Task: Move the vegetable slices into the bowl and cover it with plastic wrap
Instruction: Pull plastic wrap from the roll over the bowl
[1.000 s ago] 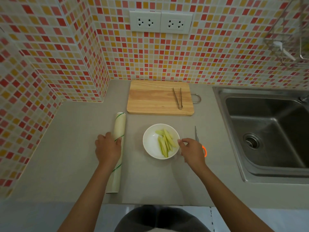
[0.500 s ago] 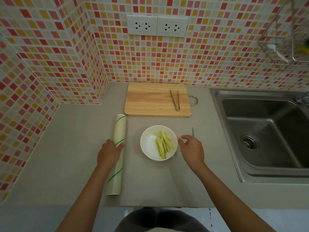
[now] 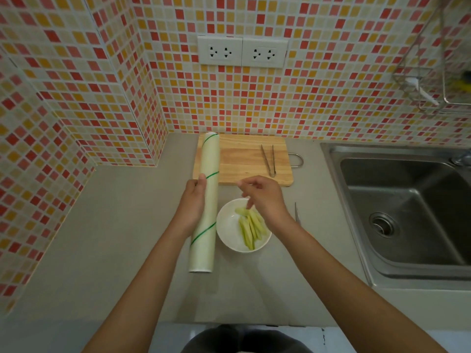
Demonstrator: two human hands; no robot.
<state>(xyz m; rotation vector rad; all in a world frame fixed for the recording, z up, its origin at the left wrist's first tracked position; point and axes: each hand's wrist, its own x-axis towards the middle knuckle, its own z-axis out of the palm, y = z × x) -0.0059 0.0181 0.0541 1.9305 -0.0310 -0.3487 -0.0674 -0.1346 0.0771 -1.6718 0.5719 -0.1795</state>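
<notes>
Left hand gripping plastic wrap roll just left of the bowl; right hand over bowl, fingers loosely curled, holding nothing visible; vegetable slices inside.

Tongs on cutting board (sink beside)

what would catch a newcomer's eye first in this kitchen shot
First the long plastic wrap roll, gripped by the left hand and held lengthwise just left of the white bowl. Next the green vegetable slices inside that bowl, with the right hand above them. Behind lie tongs on a wooden cutting board.
</notes>
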